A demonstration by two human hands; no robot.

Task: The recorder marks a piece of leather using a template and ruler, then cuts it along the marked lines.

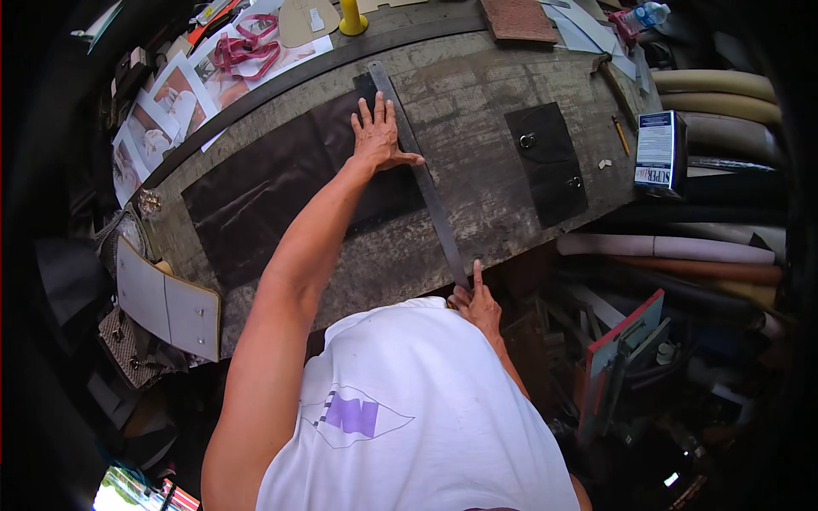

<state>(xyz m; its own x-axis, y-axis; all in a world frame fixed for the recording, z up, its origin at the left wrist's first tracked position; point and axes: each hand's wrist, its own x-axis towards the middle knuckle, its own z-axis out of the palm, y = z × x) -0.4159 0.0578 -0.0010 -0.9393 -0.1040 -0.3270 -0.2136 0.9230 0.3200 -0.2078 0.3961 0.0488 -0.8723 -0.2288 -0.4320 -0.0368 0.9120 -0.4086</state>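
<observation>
Left hand: your left hand (pixel 377 134) lies flat, palm down, fingers spread and released, pressing on the long metal ruler (pixel 421 179) and on the edge of the dark brown leather sheet (pixel 281 192) beside it. It grasps nothing; the thumb points right across the ruler.
Right hand: your right hand (pixel 477 302) sits at the near end of the ruler, at the bench edge. The index finger is stretched out along the ruler's tip and the other fingers are curled in. Something yellowish shows under them, too hidden to name, so you cannot tell whether they clasp a tool.
Ruler: it runs slantwise across the workbench (pixel 477 94), from the far end near your left hand down to your right hand, lying along the right edge of the leather sheet.
Leather sheet: large, dark and glossy, spread flat on the left half of the bench, touching the ruler.
Small leather panel: a black piece (pixel 548 162) with two metal fittings lies to the right of the ruler, well apart from it.
Right of bench: a hammer (pixel 615 85), a pencil (pixel 619 134) and a blue and white box (pixel 658 152) rest near the edge, with rolls of material (pixel 716 85) beyond.
Far side: red-handled scissors (pixel 245 49) lie on printed sheets, near a yellow stand (pixel 352 19).
Left of bench: a pale stitched board (pixel 166 302) leans against the bench.
</observation>
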